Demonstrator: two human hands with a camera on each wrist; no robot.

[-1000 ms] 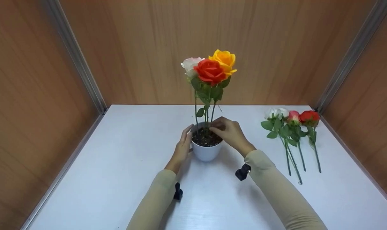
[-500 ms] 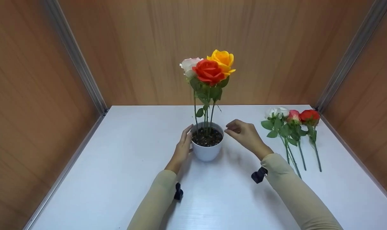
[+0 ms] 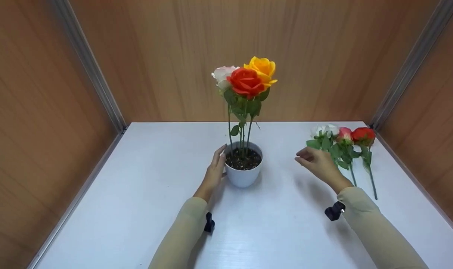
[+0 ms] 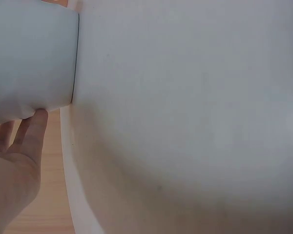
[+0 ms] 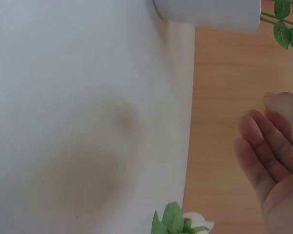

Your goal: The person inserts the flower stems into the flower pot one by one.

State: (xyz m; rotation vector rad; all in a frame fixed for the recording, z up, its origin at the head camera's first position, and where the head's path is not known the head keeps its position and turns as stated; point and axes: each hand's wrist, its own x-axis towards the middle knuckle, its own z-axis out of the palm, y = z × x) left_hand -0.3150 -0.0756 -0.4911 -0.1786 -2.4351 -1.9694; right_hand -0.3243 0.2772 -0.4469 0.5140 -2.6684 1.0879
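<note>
A white pot (image 3: pixel 243 177) of dark soil stands mid-table, with a white-pink rose (image 3: pixel 224 76), a red rose (image 3: pixel 246 82) and a yellow rose (image 3: pixel 263 69) upright in it. My left hand (image 3: pixel 213 173) rests its fairly straight fingers against the pot's left side; the left wrist view shows the fingertips touching the pot wall (image 4: pixel 31 58). To the right of the pot, my right hand (image 3: pixel 319 164) is above the table, its fingers loosely bent and holding nothing. In the head view it overlaps the leaves and stems of the roses lying on the right.
On the table's right side lie a white rose (image 3: pixel 324 130), a pink rose (image 3: pixel 344 134) and another red rose (image 3: pixel 363 136), blooms toward the back. Wood-grain panels (image 3: pixel 196 33) enclose the white table (image 3: pixel 155 179) at the back and both sides.
My right hand has drawn away from the stems in the pot and moved right, toward the lying roses. My left hand stays at the pot.
</note>
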